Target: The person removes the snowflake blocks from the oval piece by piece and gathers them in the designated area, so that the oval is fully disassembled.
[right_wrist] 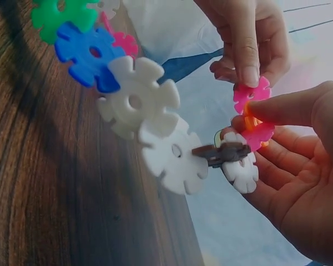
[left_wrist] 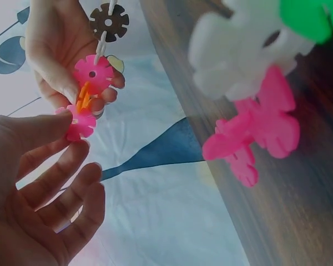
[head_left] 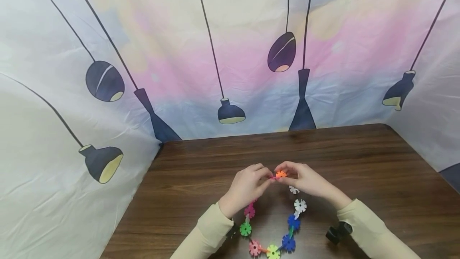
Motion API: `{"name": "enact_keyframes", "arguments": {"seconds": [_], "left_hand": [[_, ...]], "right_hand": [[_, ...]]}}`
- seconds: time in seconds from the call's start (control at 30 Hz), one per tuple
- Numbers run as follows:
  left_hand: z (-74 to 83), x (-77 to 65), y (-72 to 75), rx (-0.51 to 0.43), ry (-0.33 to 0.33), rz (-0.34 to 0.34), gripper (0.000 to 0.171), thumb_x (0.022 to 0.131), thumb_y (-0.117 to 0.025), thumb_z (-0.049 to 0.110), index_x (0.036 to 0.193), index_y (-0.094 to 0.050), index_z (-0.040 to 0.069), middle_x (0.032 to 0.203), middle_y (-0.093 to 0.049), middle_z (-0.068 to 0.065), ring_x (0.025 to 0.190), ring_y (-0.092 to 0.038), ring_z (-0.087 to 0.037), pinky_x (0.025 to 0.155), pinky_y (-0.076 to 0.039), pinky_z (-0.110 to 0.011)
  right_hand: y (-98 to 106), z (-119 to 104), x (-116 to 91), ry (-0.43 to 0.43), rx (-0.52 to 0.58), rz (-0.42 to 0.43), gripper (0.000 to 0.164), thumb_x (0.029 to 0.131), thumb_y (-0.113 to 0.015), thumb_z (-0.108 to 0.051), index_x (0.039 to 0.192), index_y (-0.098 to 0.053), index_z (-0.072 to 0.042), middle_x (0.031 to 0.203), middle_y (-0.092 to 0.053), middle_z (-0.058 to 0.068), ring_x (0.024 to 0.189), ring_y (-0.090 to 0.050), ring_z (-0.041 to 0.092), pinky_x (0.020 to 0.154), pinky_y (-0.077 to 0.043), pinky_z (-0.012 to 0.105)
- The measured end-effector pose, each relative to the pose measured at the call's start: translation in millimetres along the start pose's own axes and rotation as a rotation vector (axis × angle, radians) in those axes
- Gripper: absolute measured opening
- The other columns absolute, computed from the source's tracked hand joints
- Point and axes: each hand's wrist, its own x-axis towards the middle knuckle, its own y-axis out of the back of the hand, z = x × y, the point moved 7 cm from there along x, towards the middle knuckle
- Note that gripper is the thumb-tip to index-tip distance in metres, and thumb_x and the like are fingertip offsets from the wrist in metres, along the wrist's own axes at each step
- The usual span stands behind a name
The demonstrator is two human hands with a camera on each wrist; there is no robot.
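Observation:
Flower-shaped notched plastic discs form a curved chain. My left hand [head_left: 248, 187] pinches a pink disc [left_wrist: 82, 126] at one end between thumb and forefinger. That disc is slotted into an orange disc [head_left: 281, 175], which my right hand [head_left: 305, 179] grips between thumb and fingers. Beyond the orange one, another pink disc [left_wrist: 94, 73] lies against the right fingers, followed by a white disc [right_wrist: 243, 173] and a brown disc [left_wrist: 109, 22]. The chain continues through white discs [head_left: 300, 205] and blue discs [head_left: 288, 243] down toward the front. Both hands are raised, close together.
Along the front run a yellow-green disc [head_left: 273, 252], a light pink disc [head_left: 255, 247] and a green disc [head_left: 246, 229], then a magenta disc [head_left: 249, 211] by the left wrist. Everything is over a dark wooden table [head_left: 201, 159]. Behind hangs a lamp-print cloth [head_left: 251, 79].

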Motion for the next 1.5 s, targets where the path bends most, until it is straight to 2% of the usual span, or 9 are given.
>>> {"name": "enact_keyframes", "arguments": {"seconds": [0.23, 0.4, 0.53, 0.67, 0.93, 1.23, 1.33, 1.5], "left_hand": [[1.9, -2.9, 2.2, 0.015, -0.024, 0.052, 0.009, 0.09, -0.078, 0.018, 0.098, -0.075, 0.017, 0.091, -0.067, 0.006, 0.079, -0.062, -0.007, 0.072, -0.054, -0.021], [1.9, -5.6, 3.2, 0.015, -0.028, 0.069, 0.007, 0.091, -0.078, 0.019, 0.097, -0.075, 0.017, 0.09, -0.067, 0.006, 0.076, -0.06, -0.005, 0.069, -0.052, -0.02], [0.6, -7.7, 2.6, 0.005, -0.02, 0.067, 0.006, 0.091, -0.077, 0.019, 0.096, -0.075, 0.017, 0.09, -0.067, 0.007, 0.076, -0.06, -0.005, 0.068, -0.052, -0.019], [0.9, -8.2, 2.2, -0.014, -0.027, 0.066, 0.006, 0.092, -0.077, 0.019, 0.097, -0.075, 0.017, 0.09, -0.067, 0.007, 0.077, -0.061, -0.005, 0.07, -0.052, -0.018], [3.4, -10.5, 2.6, 0.026, -0.049, 0.072, 0.005, 0.092, -0.076, 0.018, 0.095, -0.074, 0.017, 0.09, -0.067, 0.008, 0.078, -0.062, -0.006, 0.071, -0.053, -0.019], [11.2, -12.7, 7.7, 0.111, -0.084, 0.144, 0.006, 0.092, -0.075, 0.018, 0.091, -0.071, 0.015, 0.085, -0.065, 0.007, 0.074, -0.061, -0.008, 0.067, -0.053, -0.022], [12.2, -13.6, 7.3, 0.128, -0.096, 0.153, 0.006, 0.093, -0.075, 0.018, 0.09, -0.07, 0.015, 0.084, -0.065, 0.007, 0.073, -0.06, -0.008, 0.066, -0.053, -0.022], [11.7, -13.5, 6.9, 0.144, -0.101, 0.152, 0.006, 0.093, -0.074, 0.02, 0.091, -0.071, 0.016, 0.085, -0.064, 0.007, 0.073, -0.06, -0.008, 0.066, -0.053, -0.021]], "right_hand": [[-3, 0, -2, 0.02, 0.006, -0.035, 0.035, 0.102, -0.062, -0.026, 0.128, -0.062, -0.004, 0.112, -0.07, 0.007, 0.096, -0.068, 0.027, 0.075, -0.054, 0.031], [-6, 0, -2, 0.02, 0.019, -0.048, 0.024, 0.103, -0.06, -0.022, 0.12, -0.063, -0.006, 0.104, -0.068, 0.015, 0.085, -0.064, 0.027, 0.069, -0.052, 0.03], [-10, 1, -1, 0.011, 0.041, -0.054, 0.016, 0.103, -0.06, -0.019, 0.113, -0.061, -0.007, 0.099, -0.068, 0.017, 0.083, -0.065, 0.028, 0.068, -0.053, 0.03], [-12, 0, -1, 0.014, 0.043, -0.054, 0.012, 0.102, -0.06, -0.017, 0.109, -0.06, -0.007, 0.095, -0.069, 0.015, 0.083, -0.067, 0.033, 0.069, -0.055, 0.03], [-11, -6, -2, 0.053, 0.04, -0.031, 0.01, 0.101, -0.062, -0.015, 0.104, -0.06, -0.005, 0.089, -0.069, 0.014, 0.077, -0.066, 0.029, 0.064, -0.053, 0.028], [-12, -9, 0, -0.015, 0.022, -0.012, 0.008, 0.101, -0.062, -0.014, 0.102, -0.061, -0.007, 0.086, -0.069, 0.006, 0.076, -0.066, 0.025, 0.062, -0.052, 0.028], [-13, -8, 0, -0.019, 0.001, -0.007, 0.007, 0.1, -0.062, -0.014, 0.101, -0.061, -0.008, 0.082, -0.067, 0.001, 0.073, -0.065, 0.02, 0.061, -0.051, 0.028], [-12, -11, -1, -0.02, -0.004, -0.009, 0.008, 0.1, -0.062, -0.014, 0.101, -0.06, -0.006, 0.081, -0.066, 0.0, 0.072, -0.063, 0.015, 0.059, -0.05, 0.027]]}}
